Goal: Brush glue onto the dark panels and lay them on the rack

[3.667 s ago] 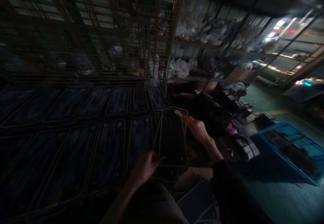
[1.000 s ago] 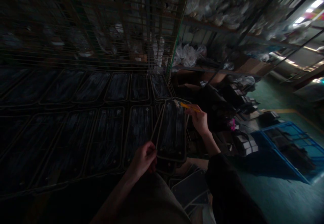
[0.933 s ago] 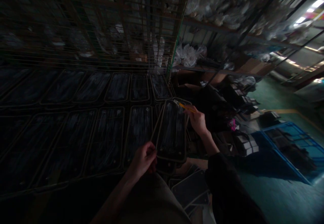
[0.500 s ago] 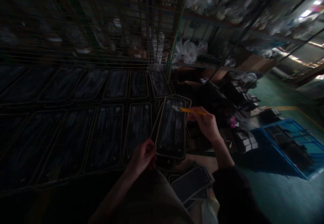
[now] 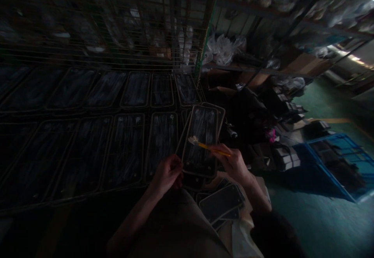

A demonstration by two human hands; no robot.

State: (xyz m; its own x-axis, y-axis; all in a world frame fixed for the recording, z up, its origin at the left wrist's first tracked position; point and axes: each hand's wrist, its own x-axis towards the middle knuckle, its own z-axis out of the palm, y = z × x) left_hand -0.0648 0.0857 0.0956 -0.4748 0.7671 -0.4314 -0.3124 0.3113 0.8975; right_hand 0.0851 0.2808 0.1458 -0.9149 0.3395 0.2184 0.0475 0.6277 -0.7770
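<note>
A dark rectangular panel (image 5: pixel 203 141) with a pale rim and whitish streaks lies tilted on top of other panels in front of me. My left hand (image 5: pixel 172 170) is closed, pinching the panel's lower left edge between thumb and fingers. A yellow-handled brush (image 5: pixel 204 146) is gripped in my right hand (image 5: pixel 232 160) above the panel. Its pale bristles are over the panel's left middle part; whether they touch it, I cannot tell. To the left, similar streaked panels (image 5: pixel 124 149) are laid out side by side in two rows.
Smoother dark panels (image 5: pixel 222 202) are piled near my lap, by a pale cloth or sheet (image 5: pixel 244 236). A wire mesh rack (image 5: pixel 131 24) rises behind the rows. Shelves hold plastic bags (image 5: pixel 224 50). On the right floor are black-and-white bundles (image 5: pixel 284 157) and a blue crate (image 5: pixel 336 168).
My right hand has moved the brush down and to the left across the panel, from its upper right to its left middle. My left hand keeps its pinch on the edge.
</note>
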